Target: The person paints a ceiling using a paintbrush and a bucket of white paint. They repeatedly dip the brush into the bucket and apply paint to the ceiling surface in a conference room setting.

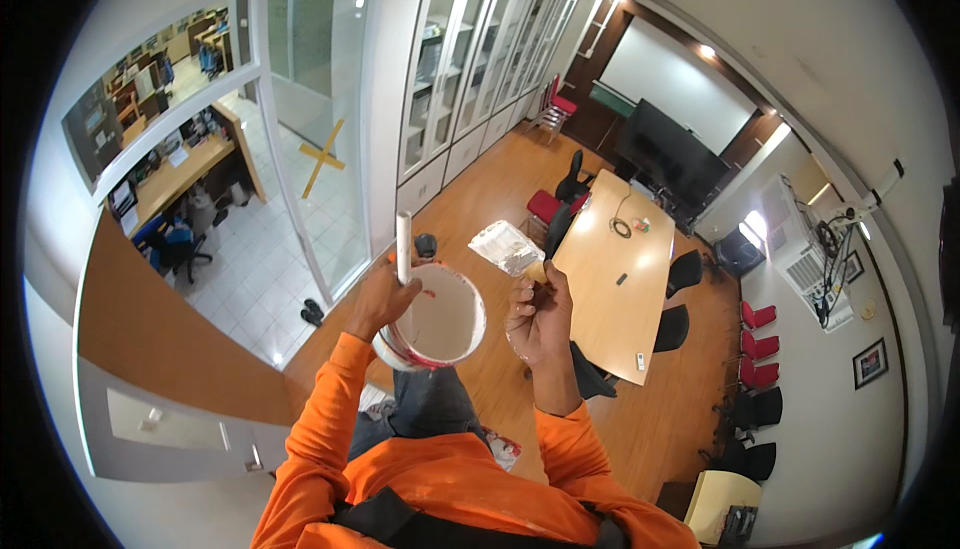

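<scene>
My left hand (384,295) grips the rim of a white paint bucket (462,334) with some red on its outside, held in front of my body. A pale, whitish film coats the inside of the bucket. Upright by the same hand stands a white rod (404,245); its lower end is hidden by my fingers. To the right of the bucket, my right hand (541,321) is closed around the short handle of a wide paintbrush (507,248). White paint covers its bristles, which point up and left, apart from the bucket. White specks mark my right fingers.
A long wooden table (610,294) with black and red chairs stands ahead right. Glass-door cabinets (470,64) line the far wall. At left, a glass panel (318,99) bears a yellow tape cross. Red chairs (760,346) line the right wall. Shoes (312,312) lie at left.
</scene>
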Tool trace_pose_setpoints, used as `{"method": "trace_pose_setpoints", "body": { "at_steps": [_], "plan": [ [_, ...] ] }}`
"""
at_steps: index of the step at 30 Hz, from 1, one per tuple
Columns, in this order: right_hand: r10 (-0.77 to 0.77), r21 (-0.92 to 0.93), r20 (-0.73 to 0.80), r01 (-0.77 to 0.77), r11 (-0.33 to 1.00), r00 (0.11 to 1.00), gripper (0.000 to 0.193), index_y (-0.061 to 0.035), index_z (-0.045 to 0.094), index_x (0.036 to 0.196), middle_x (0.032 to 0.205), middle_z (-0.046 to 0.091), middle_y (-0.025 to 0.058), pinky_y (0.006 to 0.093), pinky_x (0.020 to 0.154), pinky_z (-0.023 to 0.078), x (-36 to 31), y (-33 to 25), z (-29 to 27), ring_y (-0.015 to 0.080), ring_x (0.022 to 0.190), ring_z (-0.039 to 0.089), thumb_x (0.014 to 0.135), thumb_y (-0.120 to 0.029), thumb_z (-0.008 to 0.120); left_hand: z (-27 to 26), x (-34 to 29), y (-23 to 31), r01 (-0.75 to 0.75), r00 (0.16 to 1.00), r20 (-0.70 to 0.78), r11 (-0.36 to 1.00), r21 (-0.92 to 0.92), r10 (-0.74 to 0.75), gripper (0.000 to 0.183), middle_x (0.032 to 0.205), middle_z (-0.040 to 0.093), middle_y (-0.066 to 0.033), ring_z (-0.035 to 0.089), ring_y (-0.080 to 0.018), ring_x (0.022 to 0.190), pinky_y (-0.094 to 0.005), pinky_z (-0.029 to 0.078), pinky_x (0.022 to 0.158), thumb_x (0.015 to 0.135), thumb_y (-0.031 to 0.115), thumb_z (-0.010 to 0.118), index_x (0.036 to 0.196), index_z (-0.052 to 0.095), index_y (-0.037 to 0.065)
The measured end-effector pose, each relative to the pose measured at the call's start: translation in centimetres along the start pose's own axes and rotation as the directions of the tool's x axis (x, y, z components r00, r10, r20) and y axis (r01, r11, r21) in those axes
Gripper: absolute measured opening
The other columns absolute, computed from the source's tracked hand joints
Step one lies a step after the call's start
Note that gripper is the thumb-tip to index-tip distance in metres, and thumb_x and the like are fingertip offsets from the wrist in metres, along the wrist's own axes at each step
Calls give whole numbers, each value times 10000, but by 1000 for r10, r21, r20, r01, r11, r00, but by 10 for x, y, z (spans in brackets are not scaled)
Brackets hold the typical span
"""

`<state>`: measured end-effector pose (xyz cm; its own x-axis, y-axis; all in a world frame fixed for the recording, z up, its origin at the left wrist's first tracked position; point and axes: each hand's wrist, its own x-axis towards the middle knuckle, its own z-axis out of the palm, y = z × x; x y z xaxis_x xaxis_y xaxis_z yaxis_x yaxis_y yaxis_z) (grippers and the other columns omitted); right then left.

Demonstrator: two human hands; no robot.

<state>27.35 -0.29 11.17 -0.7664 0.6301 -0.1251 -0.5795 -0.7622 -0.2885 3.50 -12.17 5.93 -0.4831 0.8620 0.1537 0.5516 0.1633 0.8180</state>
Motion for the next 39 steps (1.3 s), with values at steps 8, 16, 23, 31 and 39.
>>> {"method": "trace_pose_setpoints", "body": {
  "at_steps": [8, 16, 23, 31, 39],
  "plan": [
    [-247, 58, 272, 240, 969, 930, 358, -36, 649, 1066, 792, 657, 52, 224, 549, 575, -10, -56, 98, 144, 664, 658, 997, -376, 559, 24, 24, -28, -121, 992, -36, 992, 42, 122, 504, 1072, 669, -286, 666, -433, 1030, -486, 531, 870, 807, 327, 738, 1200, 658, 21],
    [-839, 100, 542, 995, 22, -36, 412, 31, 615, 1204, 839, 668, 112, 284, 593, 521, -47, -155, 277, 177, 724, 661, 1021, -334, 558, 22, 15, 16, -87, 996, 43, 995, 57, 84, 604, 1029, 670, -325, 668, -466, 1007, -502, 533, 885, 775, 398, 747, 1039, 616, -129],
    [-673, 233, 574, 881, -413, -467, 422, 42, 550, 1285, 1126, 634, 164, 341, 813, 577, -78, -207, 385, 255, 950, 691, 991, -261, 577, 33, 18, -10, 50, 997, 42, 983, 178, -59, 498, 1087, 652, -289, 671, -437, 1021, -470, 529, 926, 796, 374, 707, 1161, 706, 36],
    [-839, 429, 482, 903, -28, -254, 409, 14, 537, 1215, 1185, 613, 173, 331, 865, 573, -88, -217, 433, 251, 1057, 654, 973, -312, 580, 43, 14, -17, 20, 999, 43, 975, 222, -30, 479, 1098, 643, -284, 664, -439, 1030, -465, 530, 933, 813, 395, 679, 1222, 722, 149],
    [-854, 679, 402, 733, 37, -330, 344, -8, 559, 1103, 1008, 650, 117, 320, 874, 545, -86, -196, 495, 228, 944, 658, 960, -319, 539, 42, 1, -6, 33, 997, 54, 970, 240, -47, 561, 1122, 612, -298, 642, -484, 1017, -526, 511, 926, 819, 413, 681, 1116, 654, -62]
  ]
}}
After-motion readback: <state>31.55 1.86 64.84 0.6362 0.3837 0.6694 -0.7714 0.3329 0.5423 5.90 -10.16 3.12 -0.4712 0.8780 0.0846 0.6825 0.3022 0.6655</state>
